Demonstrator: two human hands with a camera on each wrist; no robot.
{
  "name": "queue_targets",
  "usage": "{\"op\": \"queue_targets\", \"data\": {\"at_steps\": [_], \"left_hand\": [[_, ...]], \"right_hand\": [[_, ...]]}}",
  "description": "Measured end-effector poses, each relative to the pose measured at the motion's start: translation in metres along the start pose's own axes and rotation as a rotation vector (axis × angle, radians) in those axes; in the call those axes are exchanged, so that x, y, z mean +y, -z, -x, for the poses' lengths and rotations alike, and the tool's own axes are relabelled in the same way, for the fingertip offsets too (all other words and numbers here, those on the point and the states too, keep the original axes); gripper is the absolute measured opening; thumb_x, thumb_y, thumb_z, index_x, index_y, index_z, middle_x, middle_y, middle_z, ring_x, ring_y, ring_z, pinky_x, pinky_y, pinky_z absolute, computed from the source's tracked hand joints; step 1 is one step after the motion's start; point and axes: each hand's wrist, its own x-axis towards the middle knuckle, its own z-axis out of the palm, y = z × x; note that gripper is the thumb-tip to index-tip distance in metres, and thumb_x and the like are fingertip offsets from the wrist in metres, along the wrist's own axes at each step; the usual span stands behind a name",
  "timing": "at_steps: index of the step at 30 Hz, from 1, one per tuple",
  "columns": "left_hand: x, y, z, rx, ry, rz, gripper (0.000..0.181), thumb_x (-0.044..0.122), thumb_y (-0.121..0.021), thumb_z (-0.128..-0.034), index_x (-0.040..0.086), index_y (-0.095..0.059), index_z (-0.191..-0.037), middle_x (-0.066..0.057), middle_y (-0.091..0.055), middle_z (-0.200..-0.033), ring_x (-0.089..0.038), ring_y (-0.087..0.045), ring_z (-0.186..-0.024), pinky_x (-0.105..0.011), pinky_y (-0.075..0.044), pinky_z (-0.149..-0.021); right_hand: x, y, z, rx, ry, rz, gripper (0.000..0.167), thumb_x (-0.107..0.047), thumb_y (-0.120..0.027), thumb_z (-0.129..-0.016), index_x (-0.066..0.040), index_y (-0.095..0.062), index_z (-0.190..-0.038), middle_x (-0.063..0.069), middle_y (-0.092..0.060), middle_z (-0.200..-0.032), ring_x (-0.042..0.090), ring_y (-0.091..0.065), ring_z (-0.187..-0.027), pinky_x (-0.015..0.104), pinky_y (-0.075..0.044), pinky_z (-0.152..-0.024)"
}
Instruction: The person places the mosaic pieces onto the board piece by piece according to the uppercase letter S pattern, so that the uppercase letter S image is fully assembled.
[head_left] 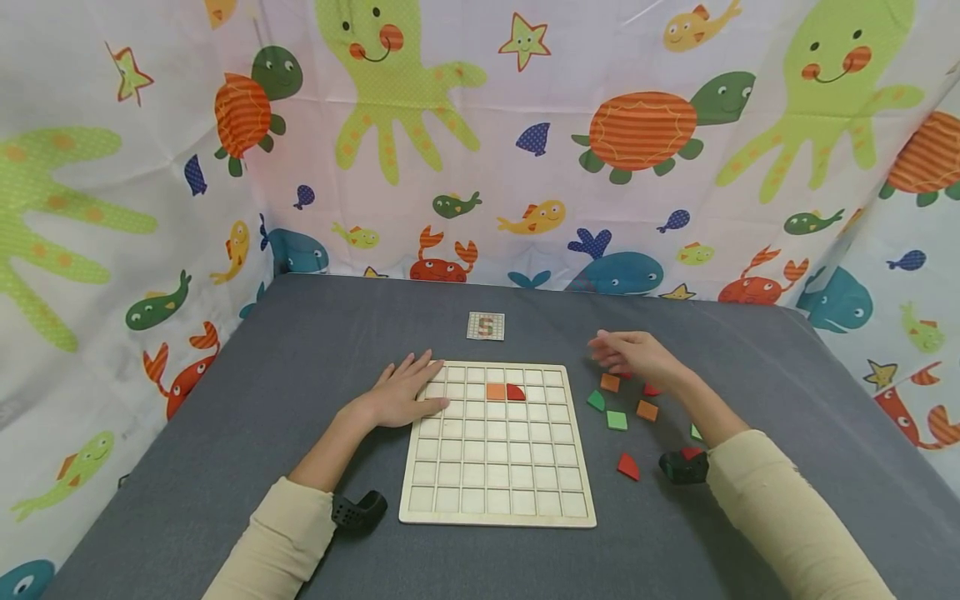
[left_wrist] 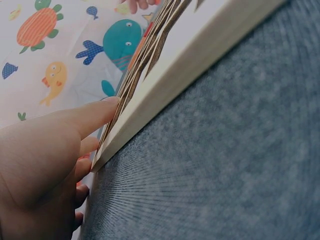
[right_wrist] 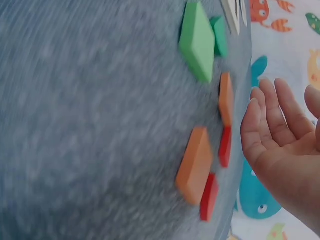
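A pale wooden grid board point(head_left: 486, 454) lies flat on the dark grey cloth. In one of its upper rows sit an orange square tile point(head_left: 496, 392) and, touching it on the right, a red quarter-round tile point(head_left: 516, 392). My left hand point(head_left: 403, 393) rests on the board's upper left corner, fingers spread; in the left wrist view its thumb point(left_wrist: 97, 115) lies on the board's edge. To the right, my right hand point(head_left: 637, 354) hovers above loose tiles with its fingers loosely bent. No tile shows in it in the right wrist view, where an orange tile point(right_wrist: 195, 167) lies beside it.
Several loose tiles lie right of the board, among them a light green square point(head_left: 617, 421), a green quarter-round point(head_left: 596, 401) and a red quarter-round point(head_left: 628, 467). Behind the board lies a small pattern card point(head_left: 486, 326). A printed curtain point(head_left: 480, 125) encloses the table's back and sides.
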Motion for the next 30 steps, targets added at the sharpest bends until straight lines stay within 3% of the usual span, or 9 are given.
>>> {"op": "queue_targets", "data": {"at_steps": [8,16,23,30], "left_hand": [[-0.002,-0.001,-0.001,-0.002,-0.003,0.001,0.073,0.046,-0.050,-0.0972,0.007,-0.023,-0.152,-0.017,-0.010,-0.157,-0.037,-0.002,-0.143,-0.058,0.000,-0.109],[-0.001,0.000,-0.001,-0.004,-0.003,-0.001,0.073,0.046,-0.050,-0.0971,0.007,-0.023,-0.152,-0.017,-0.011,-0.157,-0.037,-0.002,-0.143,-0.059,-0.001,-0.109],[-0.001,0.000,-0.001,-0.007,-0.001,0.004,0.072,0.045,-0.050,-0.0974,0.007,-0.023,-0.152,-0.018,-0.011,-0.157,-0.038,-0.002,-0.142,-0.059,-0.001,-0.109],[0.000,0.001,0.000,-0.002,-0.004,0.006,0.072,0.044,-0.050,-0.0974,0.006,-0.023,-0.152,-0.019,-0.011,-0.156,-0.039,-0.003,-0.142,-0.060,-0.001,-0.109]], "right_hand": [[0.010,0.010,0.002,0.061,-0.008,0.004,0.061,-0.043,-0.042,-0.101,0.006,-0.048,-0.136,0.027,-0.052,-0.129,0.036,-0.051,-0.117,0.042,-0.043,-0.096],[0.015,0.017,0.002,0.106,-0.007,0.016,0.061,-0.043,-0.044,-0.101,0.008,-0.049,-0.134,0.027,-0.053,-0.127,0.033,-0.054,-0.112,0.032,-0.047,-0.090],[0.019,0.019,0.002,0.124,-0.022,0.056,0.059,-0.041,-0.044,-0.102,0.007,-0.048,-0.135,0.027,-0.053,-0.127,0.034,-0.051,-0.114,0.041,-0.043,-0.096],[0.022,0.021,0.005,0.107,-0.021,0.127,0.054,-0.038,-0.045,-0.102,0.006,-0.052,-0.131,0.021,-0.059,-0.116,0.025,-0.054,-0.098,0.034,-0.044,-0.085]]}}
